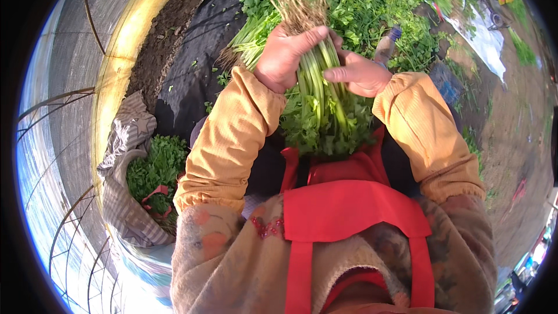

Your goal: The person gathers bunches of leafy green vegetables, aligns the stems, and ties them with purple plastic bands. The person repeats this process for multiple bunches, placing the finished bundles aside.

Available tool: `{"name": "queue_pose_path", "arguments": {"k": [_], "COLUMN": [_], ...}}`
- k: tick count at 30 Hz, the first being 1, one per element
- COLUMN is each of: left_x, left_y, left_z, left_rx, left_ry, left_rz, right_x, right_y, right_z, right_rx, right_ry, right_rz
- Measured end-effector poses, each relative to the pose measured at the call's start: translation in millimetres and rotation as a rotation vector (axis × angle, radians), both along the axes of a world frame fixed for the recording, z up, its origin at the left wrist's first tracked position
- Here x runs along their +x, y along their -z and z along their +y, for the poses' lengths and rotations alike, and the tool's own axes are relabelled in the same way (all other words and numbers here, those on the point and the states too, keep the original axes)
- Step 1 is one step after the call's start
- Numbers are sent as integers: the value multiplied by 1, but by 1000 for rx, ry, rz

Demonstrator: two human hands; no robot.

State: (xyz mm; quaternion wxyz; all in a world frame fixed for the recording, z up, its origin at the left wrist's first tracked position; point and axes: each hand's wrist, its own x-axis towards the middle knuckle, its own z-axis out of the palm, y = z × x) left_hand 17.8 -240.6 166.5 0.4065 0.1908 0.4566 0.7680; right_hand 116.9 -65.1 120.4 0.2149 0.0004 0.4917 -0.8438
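A bunch of celery (317,90) is held in front of my lap, its pale tangled roots (301,13) pointing up and away and its leaves hanging toward my red apron (349,209). My left hand (283,57) is closed round the stalks just below the roots, thumb across the front. From the right side my right hand (361,75) grips the same stalks a little lower; its thumb lies over them and its other fingers are partly hidden behind. More celery with roots (247,43) lies just beyond my left hand.
Loose greens (372,0) are heaped ahead, with a plastic bottle (386,46) near my right hand. Black sheeting (192,52) covers ground at the left. By my left elbow stands a cloth-edged sack of greens (160,166). A white sheet (479,38) lies at far right.
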Motion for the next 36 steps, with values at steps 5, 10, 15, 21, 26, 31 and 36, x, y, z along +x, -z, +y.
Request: {"name": "queue_pose_path", "arguments": {"k": [5,10,15,21,26,31,36], "left_x": [-17,-29,-23,-18,-18,-24,-39], "left_y": [-14,-1,1,0,-1,-7,-2], "left_z": [-18,-27,-24,-23,-23,-30,-42], "left_rx": [44,18,-114,-79,1,25,-41], "left_ry": [-108,-257,-359,-211,-227,-183,-386], "left_rz": [-167,-237,-307,-390,-371,-263,-154], "right_x": [13,32,58,76,69,72,68], "right_y": [-10,24,9,-8,4,-13,-26], "right_z": [3,-15,-59,-101,-97,-80,-57], "right_rx": [250,73,-114,-544,-404,-188,250], "right_ry": [-293,-193,-231,-171,-199,-21,183], "right_rz": [48,-85,-168,-171,-179,-160,-88]}}
